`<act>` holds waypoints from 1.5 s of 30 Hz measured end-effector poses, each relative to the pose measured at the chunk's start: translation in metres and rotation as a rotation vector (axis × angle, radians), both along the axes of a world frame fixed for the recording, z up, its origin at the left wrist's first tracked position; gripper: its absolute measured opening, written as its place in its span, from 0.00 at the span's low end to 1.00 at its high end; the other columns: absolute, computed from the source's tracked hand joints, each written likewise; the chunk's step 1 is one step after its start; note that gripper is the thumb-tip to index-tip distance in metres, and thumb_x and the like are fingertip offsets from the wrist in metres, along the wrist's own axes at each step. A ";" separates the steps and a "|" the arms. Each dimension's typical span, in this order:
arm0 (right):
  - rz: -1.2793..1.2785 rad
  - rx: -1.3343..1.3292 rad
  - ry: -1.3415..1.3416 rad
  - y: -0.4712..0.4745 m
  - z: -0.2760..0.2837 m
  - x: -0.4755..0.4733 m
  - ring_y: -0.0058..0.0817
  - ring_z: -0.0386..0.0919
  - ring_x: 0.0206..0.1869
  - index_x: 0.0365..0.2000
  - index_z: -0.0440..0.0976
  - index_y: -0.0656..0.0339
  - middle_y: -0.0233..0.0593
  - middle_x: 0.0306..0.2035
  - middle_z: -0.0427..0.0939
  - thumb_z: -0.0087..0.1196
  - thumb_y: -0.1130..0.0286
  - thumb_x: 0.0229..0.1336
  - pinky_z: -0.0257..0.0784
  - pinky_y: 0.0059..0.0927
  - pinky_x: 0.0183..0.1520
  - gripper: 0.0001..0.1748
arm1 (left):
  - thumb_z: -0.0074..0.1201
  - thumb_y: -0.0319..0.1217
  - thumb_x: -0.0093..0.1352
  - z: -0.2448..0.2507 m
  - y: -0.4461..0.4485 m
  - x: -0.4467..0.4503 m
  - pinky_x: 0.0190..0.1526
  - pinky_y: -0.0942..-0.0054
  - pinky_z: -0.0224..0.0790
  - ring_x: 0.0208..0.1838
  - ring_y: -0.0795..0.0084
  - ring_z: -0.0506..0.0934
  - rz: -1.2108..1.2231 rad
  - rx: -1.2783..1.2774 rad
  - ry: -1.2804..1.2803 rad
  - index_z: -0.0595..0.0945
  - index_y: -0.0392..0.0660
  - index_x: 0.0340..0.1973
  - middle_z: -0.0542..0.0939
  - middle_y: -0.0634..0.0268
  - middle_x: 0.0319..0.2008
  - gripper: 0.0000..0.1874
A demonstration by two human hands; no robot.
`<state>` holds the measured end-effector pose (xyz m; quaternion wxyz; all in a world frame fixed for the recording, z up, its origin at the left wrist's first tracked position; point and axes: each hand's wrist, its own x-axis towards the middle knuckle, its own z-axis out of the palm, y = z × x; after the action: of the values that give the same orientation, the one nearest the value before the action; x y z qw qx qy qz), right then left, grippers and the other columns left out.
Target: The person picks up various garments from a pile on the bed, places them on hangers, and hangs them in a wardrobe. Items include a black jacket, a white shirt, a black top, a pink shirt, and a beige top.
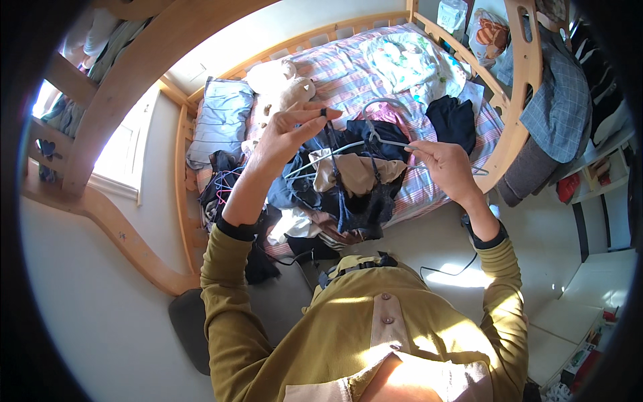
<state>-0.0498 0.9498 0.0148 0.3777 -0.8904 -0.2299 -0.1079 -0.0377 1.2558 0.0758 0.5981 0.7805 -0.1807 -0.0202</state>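
Observation:
My left hand is raised over the lower bunk, pinching a thin dark strap between thumb and fingertips. This strap belongs to a dark blue strappy garment that hangs down in front of the bed. My right hand grips the right arm of a grey clothes hanger, its hook pointing up and away from me. The garment's other strap lies over the hanger near the base of the hook. Behind the straps is a beige cloth, and whether it touches the hanger I cannot tell.
A heap of dark clothes lies on the striped sheet, beside blue and pink hangers. Farther back are a plush toy, a pillow and a patterned white cloth. Wooden bunk rails curve around; a grey chair stands below.

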 end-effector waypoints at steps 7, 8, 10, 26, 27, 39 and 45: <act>0.037 0.001 0.017 0.015 0.006 -0.003 0.37 0.81 0.30 0.38 0.79 0.66 0.48 0.30 0.81 0.54 0.70 0.60 0.72 0.27 0.31 0.10 | 0.53 0.23 0.64 0.024 -0.028 0.011 0.40 0.79 0.67 0.44 0.80 0.73 -0.008 0.082 -0.263 0.85 0.49 0.45 0.78 0.68 0.39 0.15; 0.024 -0.043 0.054 0.015 0.008 -0.003 0.37 0.81 0.30 0.38 0.79 0.66 0.47 0.30 0.81 0.54 0.70 0.60 0.72 0.27 0.31 0.11 | 0.54 0.23 0.64 0.026 -0.032 0.012 0.39 0.79 0.67 0.43 0.80 0.73 -0.002 0.087 -0.283 0.85 0.48 0.44 0.78 0.68 0.39 0.14; 0.016 -0.095 0.085 0.015 0.010 -0.003 0.36 0.82 0.31 0.38 0.79 0.66 0.46 0.29 0.81 0.53 0.70 0.60 0.72 0.28 0.31 0.11 | 0.57 0.25 0.63 0.029 -0.041 0.014 0.36 0.79 0.68 0.40 0.79 0.76 0.005 0.077 -0.327 0.86 0.45 0.39 0.78 0.67 0.38 0.10; 0.015 0.021 0.034 0.006 0.019 -0.003 0.41 0.80 0.30 0.35 0.81 0.62 0.44 0.28 0.81 0.55 0.65 0.58 0.72 0.33 0.30 0.11 | 0.58 0.44 0.65 0.038 -0.054 0.026 0.40 0.74 0.75 0.38 0.73 0.81 0.019 0.335 -0.347 0.84 0.43 0.41 0.84 0.60 0.35 0.18; 0.018 -0.006 0.028 0.001 0.021 -0.001 0.41 0.80 0.29 0.35 0.80 0.63 0.45 0.28 0.81 0.56 0.66 0.57 0.72 0.32 0.30 0.11 | 0.57 0.44 0.66 0.032 -0.047 0.023 0.41 0.74 0.75 0.39 0.73 0.81 0.047 0.250 -0.324 0.84 0.41 0.42 0.84 0.59 0.35 0.19; 0.003 0.269 0.084 -0.068 0.083 -0.007 0.08 0.60 0.22 0.40 0.81 0.62 0.24 0.21 0.73 0.55 0.68 0.61 0.55 0.16 0.24 0.11 | 0.60 0.33 0.64 0.016 -0.031 -0.023 0.30 0.77 0.70 0.26 0.74 0.78 0.331 0.368 -0.393 0.84 0.43 0.41 0.83 0.61 0.29 0.11; -0.122 0.282 -0.057 -0.107 0.105 -0.041 0.07 0.58 0.22 0.43 0.78 0.66 0.21 0.23 0.70 0.54 0.70 0.62 0.49 0.13 0.23 0.13 | 0.59 0.28 0.64 0.017 -0.032 -0.024 0.44 0.74 0.72 0.41 0.69 0.79 0.507 0.150 -1.009 0.82 0.45 0.46 0.80 0.61 0.42 0.14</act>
<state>-0.0905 0.8424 0.1201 0.4852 -0.8374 -0.1687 -0.1869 -0.0621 1.2239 0.0924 0.3668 0.7528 -0.2490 0.4866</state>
